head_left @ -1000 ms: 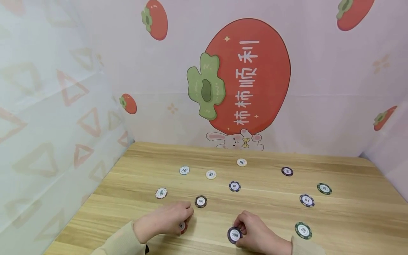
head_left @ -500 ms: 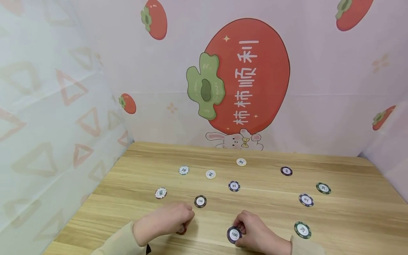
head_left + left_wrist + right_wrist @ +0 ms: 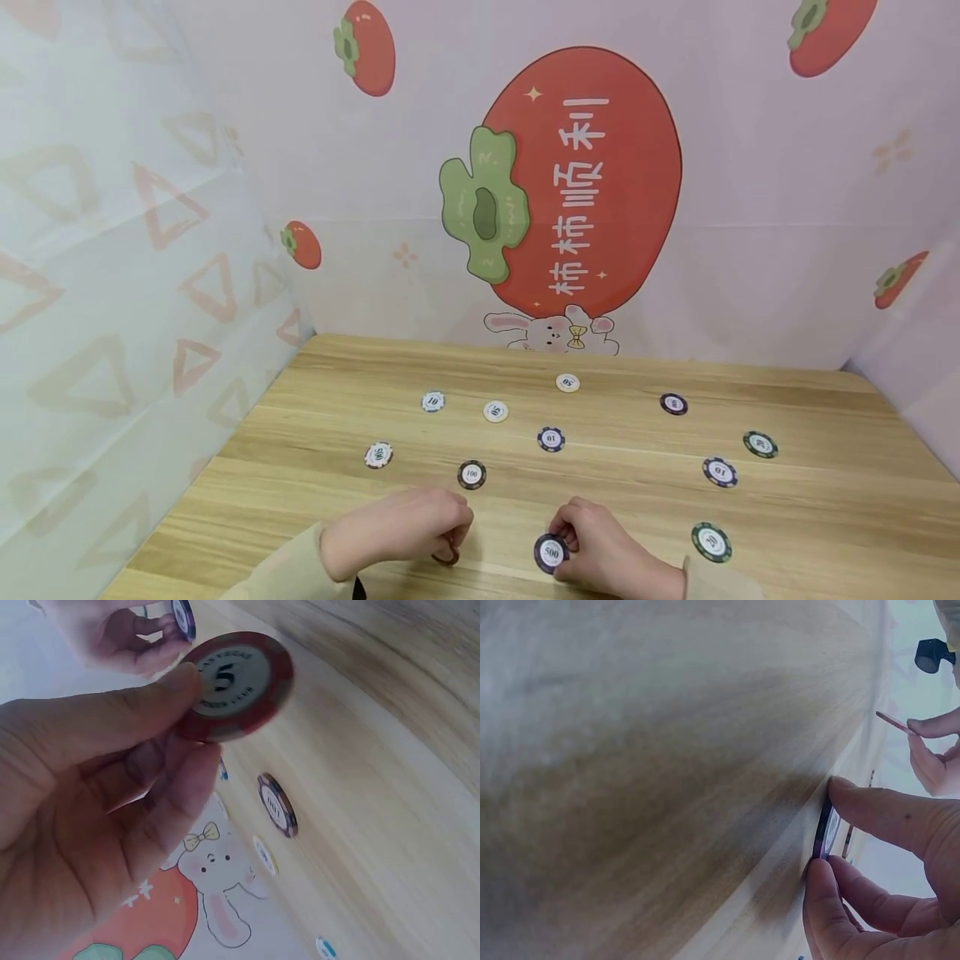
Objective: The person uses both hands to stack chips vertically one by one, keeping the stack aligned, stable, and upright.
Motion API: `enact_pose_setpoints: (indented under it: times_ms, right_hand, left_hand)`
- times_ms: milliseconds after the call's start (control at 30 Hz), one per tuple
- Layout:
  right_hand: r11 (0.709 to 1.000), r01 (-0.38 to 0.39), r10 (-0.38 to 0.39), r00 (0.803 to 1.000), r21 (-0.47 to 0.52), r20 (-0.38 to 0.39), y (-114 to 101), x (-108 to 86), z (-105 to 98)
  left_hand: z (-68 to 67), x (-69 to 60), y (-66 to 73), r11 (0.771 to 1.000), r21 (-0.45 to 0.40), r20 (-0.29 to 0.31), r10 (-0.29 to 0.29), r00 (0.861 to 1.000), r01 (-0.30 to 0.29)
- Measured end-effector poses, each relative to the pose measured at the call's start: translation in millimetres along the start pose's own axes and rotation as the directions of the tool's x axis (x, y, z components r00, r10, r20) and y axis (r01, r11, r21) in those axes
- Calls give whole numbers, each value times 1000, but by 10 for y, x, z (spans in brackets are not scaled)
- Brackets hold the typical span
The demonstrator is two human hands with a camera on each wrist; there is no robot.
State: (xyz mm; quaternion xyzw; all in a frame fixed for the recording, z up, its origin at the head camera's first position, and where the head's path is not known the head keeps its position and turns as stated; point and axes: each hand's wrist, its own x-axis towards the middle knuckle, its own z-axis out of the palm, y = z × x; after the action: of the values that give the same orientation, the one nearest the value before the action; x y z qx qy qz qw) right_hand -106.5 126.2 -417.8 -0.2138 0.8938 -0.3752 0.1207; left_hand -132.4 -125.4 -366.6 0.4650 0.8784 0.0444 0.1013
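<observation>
My left hand (image 3: pixel 405 527) pinches a red poker chip (image 3: pixel 262 682) marked 5 between thumb and fingers. The right wrist view shows that chip held up off the table, seen almost edge-on; in the head view the fingers cover most of it. To its right, my right hand (image 3: pixel 600 550) grips the rim of a dark purple poker chip (image 3: pixel 551 553) marked 500. This chip is at the tabletop, its printed face up in the head view. Just beyond my left hand lies a black chip (image 3: pixel 472 474) marked 100.
Several more poker chips are spread over the wooden table (image 3: pixel 615 492): a white 500 chip (image 3: pixel 378 454) on the left, a blue 10 chip (image 3: pixel 551 439) in the middle, a green 20 chip (image 3: pixel 711 542) right of my right hand. A printed cloth (image 3: pixel 750 208) hangs behind.
My left hand has shifted a little to the right with the red chip, which has tilted from showing its 5 to nearly edge-on. My right hand and the 500 chip stay in place.
</observation>
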Motion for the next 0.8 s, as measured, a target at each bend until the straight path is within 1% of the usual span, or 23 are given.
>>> enact_pose_setpoints:
  times_ms: [100,233,367,500,600,667,700,800]
  right_hand:
    - [1000,10,-10,1000,-7,-7,7,1,3]
    - [999,32,-33,999,-20,-15,21,0,8]
    - [999,40,-41,999,-28,-14,28,2,11]
    - [999,39,-39,999,-31,-14,26,-1,11]
    - [999,33,-33,999,-25,-13,26,-7,10]
    - [999,29,-29,999,-18,-14,28,-10,12]
    - [1000,28,-29,999,-14,-15,29,-12,12]
    - [999,36,-36,999,-1,-22,34,-20,16]
  left_hand:
    - [-14,46,10,997,-74,5,-11,1000,11]
    - [-6,111,-5,986,-166,9,-29,1000,30]
    - [9,168,-18,966,-251,17,-59,998,62]
    - [18,218,1,938,-330,30,-104,994,108]
    - [37,256,9,898,-416,37,-139,990,142]
    - [59,278,11,860,-486,39,-159,987,157]
    - [69,289,13,837,-522,41,-168,985,165]
    - [97,316,27,775,-605,45,-199,979,185]
